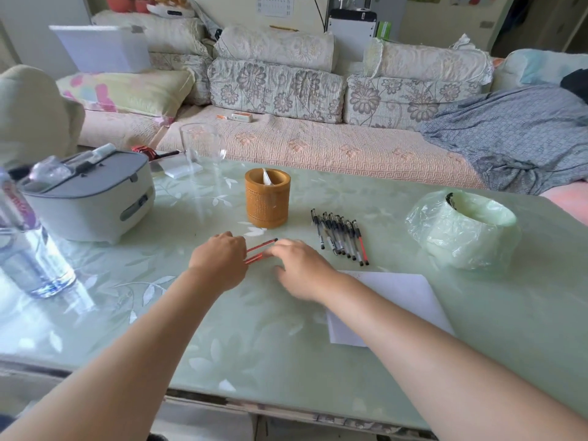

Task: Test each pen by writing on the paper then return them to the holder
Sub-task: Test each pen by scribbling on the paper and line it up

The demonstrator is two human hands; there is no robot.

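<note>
Pens [338, 236], about eight, lie right of one holder [268, 200] on green glass table [222, 329], sofa [318, 148] far; two red pens [261, 247] gripped by left hand [219, 259], right hand [300, 270] touching them, grip unclear

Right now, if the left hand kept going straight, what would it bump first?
Probably the wooden holder; the left hand, holding red pens, points toward its base, though depth is unclear.

One camera only, worn on the person's head. It looks forward and down across the green table [254, 329] toward the sofa [318, 148] behind it, wide-angled and close: both forearms enter from the bottom edge, and the left hand [219, 259], gripping red pens [259, 251], meets the right hand [302, 268] near the middle of the view.
</note>
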